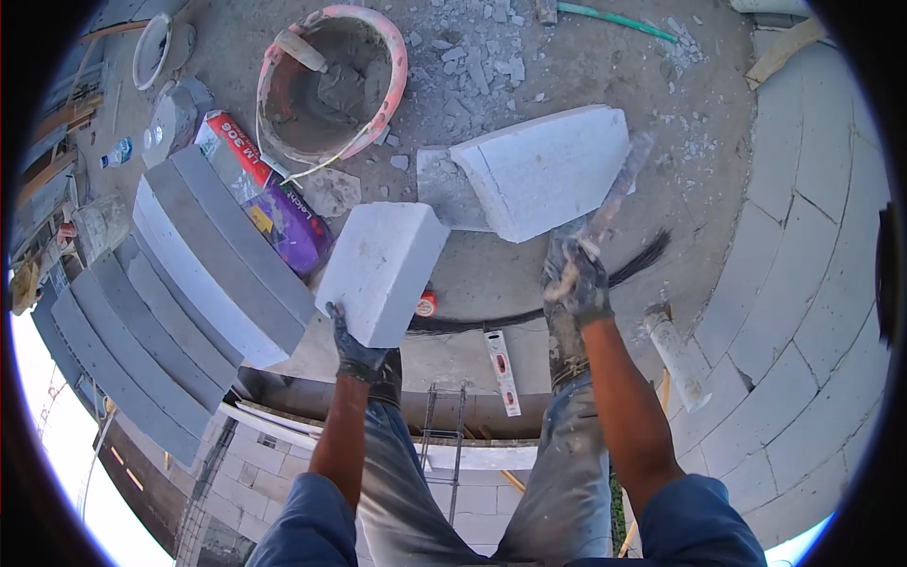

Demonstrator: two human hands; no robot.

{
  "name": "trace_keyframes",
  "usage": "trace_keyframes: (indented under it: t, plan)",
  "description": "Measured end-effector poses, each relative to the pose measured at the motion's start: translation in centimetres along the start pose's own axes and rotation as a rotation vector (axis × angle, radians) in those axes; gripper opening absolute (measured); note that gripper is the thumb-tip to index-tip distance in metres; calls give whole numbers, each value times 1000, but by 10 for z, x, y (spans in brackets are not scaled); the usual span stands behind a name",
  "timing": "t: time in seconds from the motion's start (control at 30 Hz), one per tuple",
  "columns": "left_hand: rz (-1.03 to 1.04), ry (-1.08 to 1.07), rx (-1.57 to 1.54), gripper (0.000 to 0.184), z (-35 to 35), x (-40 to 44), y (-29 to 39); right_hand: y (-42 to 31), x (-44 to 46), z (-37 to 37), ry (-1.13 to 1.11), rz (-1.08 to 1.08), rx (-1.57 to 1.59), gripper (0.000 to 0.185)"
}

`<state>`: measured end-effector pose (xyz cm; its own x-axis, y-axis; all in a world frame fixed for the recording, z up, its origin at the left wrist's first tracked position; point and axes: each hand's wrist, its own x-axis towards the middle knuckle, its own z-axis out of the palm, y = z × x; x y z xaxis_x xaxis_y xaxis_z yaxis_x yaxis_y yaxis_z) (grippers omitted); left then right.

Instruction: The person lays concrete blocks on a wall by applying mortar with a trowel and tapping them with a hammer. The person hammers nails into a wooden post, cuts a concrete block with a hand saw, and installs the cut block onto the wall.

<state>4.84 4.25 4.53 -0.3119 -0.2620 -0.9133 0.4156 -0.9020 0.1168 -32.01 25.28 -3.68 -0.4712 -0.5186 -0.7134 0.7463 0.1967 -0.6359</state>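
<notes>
1. My gloved left hand (pixel 359 353) grips the white, chunky masonry block (pixel 378 260) at its near edge, moderately wide.
2. I judge it stiff, fairly heavy and dusty, its corners chippable; the broad sides offer the surest hold.
3. My right hand (pixel 578 288) closes round a blurred, elongated tool (pixel 627 180).
4. Grey curved slabs (pixel 213 241) crowd the block's left; a white tapered block (pixel 553 170) lies right.

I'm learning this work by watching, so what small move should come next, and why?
Probably bring the long, blurred, blade-like tool in the right hand across to the smaller white rectangular block. The left hand has hold of that block's near left corner, while the tool is off to the right, beside the larger white slab.
</notes>
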Motion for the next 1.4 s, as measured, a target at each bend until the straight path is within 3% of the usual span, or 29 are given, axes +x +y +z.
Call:
trace_keyframes:
  t: [0.03,0.1,0.13,0.2,0.3,0.37,0.43,0.47,0.53,0.57,0.63,0.67,0.73,0.77,0.8,0.83,0.87,0.9,0.97,1.03,1.07,1.17,1.23,1.3,1.33,1.4]
  plan:
    - [3,22,-85,92,-16,6,-7,13,15,7,-90,-64,80,16]
    - [51,100,-125,91,-31,16,-18,32,49,45,286,247,663,15]
    - [93,176,-166,91,-39,22,-22,35,51,48,284,248,663,15]
    - [205,113,-83,93,-48,34,-21,57,56,30,284,69,689,18]
    - [19,185,-153,96,-13,9,-1,68,62,11,324,36,611,16]
    - [-188,93,-10,92,13,-5,33,47,61,15,304,34,559,14]
    - [169,379,351,90,-31,7,56,25,63,20,348,93,537,13]
    - [165,368,355,90,-56,16,63,20,65,16,352,81,539,13]
    - [456,445,826,82,-96,25,73,16,70,12,251,147,619,12]
    - [464,430,832,82,-94,27,78,12,70,14,249,132,628,12]
    - [620,426,1733,81,-91,44,80,6,68,12,266,165,633,17]
    - [617,405,1741,81,-73,48,74,8,68,0,280,153,638,17]
    - [830,553,2165,83,-13,46,63,18,65,-39,426,135,420,22]
    - [930,467,2155,83,4,49,66,13,54,-56,440,142,420,22]
    - [925,459,2158,83,-6,62,76,0,45,-74,331,-161,-410,20]
    - [951,405,1923,76,-25,81,98,-11,41,-92,169,-458,-1233,18]
    - [966,352,1690,69,-31,96,108,-14,44,-111,355,-215,-670,19]
    - [963,345,1697,69,-15,103,103,-16,48,-131,505,29,-92,21]
    - [1026,537,2125,57,22,101,96,-23,53,-176,543,-58,-186,19]
    - [870,309,1768,56,-6,116,98,-6,79,-229,683,-172,-559,22]
    - [753,366,1918,59,18,104,90,-10,85,-237,644,-95,-528,22]
    - [794,550,2096,71,13,111,88,-9,96,-250,585,-18,-471,19]
    - [840,990,2040,87,15,126,97,10,117,-295,577,-23,-458,17]
    - [802,1021,2111,92,19,133,115,32,135,-329,603,121,-1618,21]
    - [769,1053,2159,97,20,136,127,44,125,-322,675,-92,-1580,23]
    - [695,996,2226,93,9,140,152,23,91,-231,772,-526,-1516,28]
